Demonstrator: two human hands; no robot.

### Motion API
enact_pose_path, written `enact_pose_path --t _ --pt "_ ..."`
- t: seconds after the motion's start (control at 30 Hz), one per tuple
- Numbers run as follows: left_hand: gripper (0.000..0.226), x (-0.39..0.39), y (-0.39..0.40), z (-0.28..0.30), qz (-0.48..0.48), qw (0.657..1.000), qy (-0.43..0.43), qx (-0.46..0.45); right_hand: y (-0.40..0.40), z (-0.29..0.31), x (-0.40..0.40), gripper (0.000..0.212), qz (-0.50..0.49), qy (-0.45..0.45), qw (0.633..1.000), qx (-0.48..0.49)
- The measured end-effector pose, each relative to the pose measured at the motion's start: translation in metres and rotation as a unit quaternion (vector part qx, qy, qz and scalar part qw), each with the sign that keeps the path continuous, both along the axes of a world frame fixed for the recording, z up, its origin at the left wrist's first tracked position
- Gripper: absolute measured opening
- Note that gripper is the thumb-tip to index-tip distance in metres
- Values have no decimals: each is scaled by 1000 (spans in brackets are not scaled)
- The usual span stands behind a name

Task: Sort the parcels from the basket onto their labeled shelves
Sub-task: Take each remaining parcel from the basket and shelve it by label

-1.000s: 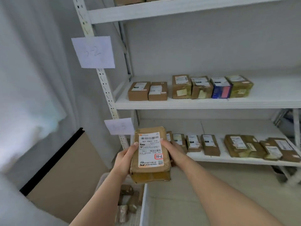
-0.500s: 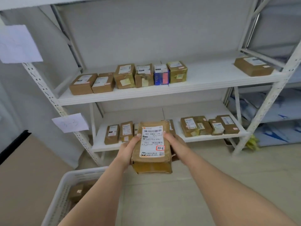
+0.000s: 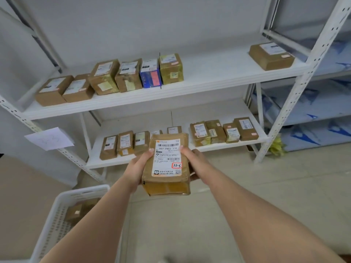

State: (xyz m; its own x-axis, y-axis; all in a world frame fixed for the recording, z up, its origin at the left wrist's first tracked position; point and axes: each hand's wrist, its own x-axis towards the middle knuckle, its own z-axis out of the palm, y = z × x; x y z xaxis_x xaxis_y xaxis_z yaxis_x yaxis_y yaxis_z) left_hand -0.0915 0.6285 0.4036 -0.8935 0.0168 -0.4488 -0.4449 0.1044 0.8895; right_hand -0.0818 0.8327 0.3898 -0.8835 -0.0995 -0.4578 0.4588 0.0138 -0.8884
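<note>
Nearest the viewer, two bare forearms reach forward. The left hand (image 3: 139, 167) and right hand (image 3: 193, 162) are each clamped on opposite long edges of one brown parcel (image 3: 167, 166), fingers curled round its sides, so the parcel is carried in the air between them, in front of the lower shelf and touching neither shelf nor basket. Its white shipping label (image 3: 167, 158) faces up; a small red-framed tag (image 3: 176, 165) on it carries a handwritten code that seems to read 33-6, upside down.

At lower left, a white perforated basket (image 3: 62, 213) stands on the floor. At least two brown parcels (image 3: 77, 213) lie inside; the arm and the frame edge hide the rest of its contents.

Beyond the hands, the lower shelf (image 3: 114, 164) holds a row of upright parcels at left and a cluster of four at right, partly hidden behind the held parcel. A paper sign (image 3: 49, 138), its writing too faint to read, hangs on the left upright beside this shelf.

Farther back, the upper shelf (image 3: 209, 78) bears six parcels at left, including a blue box (image 3: 150, 75), and a single parcel (image 3: 271, 56) at the right end.

Judged progress: well under way, with many parcels shelved, one in transit, and some left in the basket
</note>
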Motion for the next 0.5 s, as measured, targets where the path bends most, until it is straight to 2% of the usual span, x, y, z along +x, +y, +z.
enact_pose_path --t 0.07,0.27,0.5 --pt "39 -5 12 -12 -1 1000 -16 -3 11 -10 -3 58 1 -15 1000 7" --pt "40 -42 47 -48 -21 997 -68 -8 45 -44 -33 54 -27 -71 997 10" --pt "31 -117 95 -108 -47 992 -118 2 92 -96 -98 60 -38 -116 992 41"
